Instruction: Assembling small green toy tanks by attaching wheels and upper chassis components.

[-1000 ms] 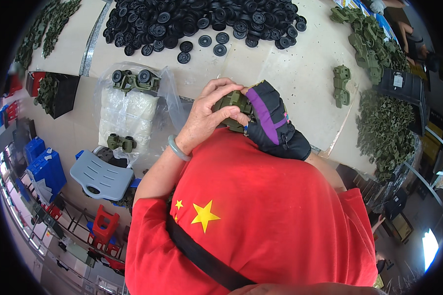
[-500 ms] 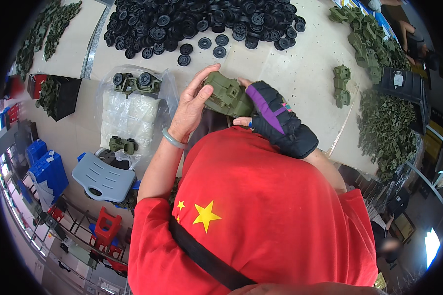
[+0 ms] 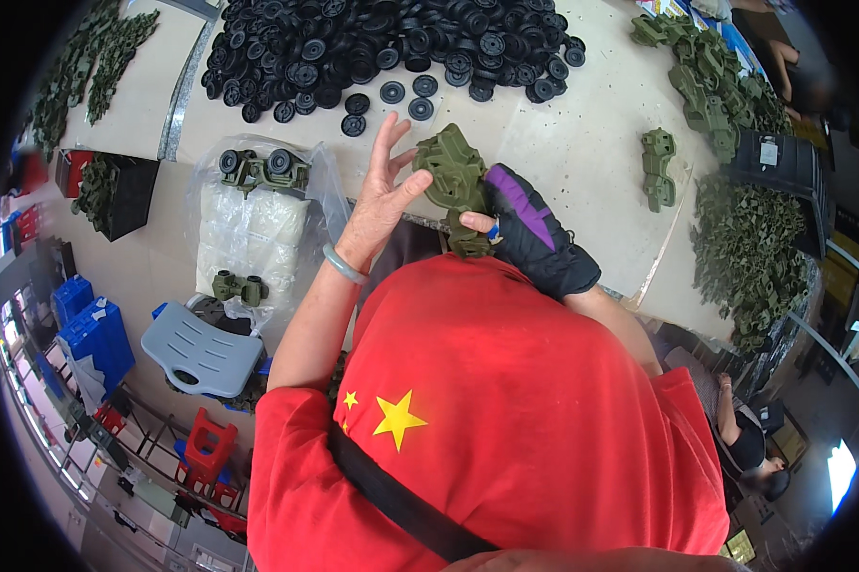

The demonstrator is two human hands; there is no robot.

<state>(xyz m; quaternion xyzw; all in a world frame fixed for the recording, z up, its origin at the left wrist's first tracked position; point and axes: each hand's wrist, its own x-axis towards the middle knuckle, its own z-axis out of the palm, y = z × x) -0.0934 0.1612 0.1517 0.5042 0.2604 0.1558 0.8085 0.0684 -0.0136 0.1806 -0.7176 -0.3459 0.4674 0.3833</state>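
Observation:
A dark green plastic toy vehicle body is held just in front of my chest, over the table's near edge. My right hand, in a black and purple fingerless glove, grips it from the right, with the bare thumb lying across its lower part. Left of the body, my left hand is open with its fingers spread. Its thumb tip reaches close to the body's edge; whether it touches cannot be told. A light bangle circles the left wrist.
A large pile of black toy wheels covers the table's far side. One green body lies to the right, near heaped green parts and a black bin. At left, wheeled toy vehicles rest on a plastic-wrapped bundle.
My left hand has let go of the green vehicle body and spread its fingers. The body has turned in my right hand and now tilts more upright.

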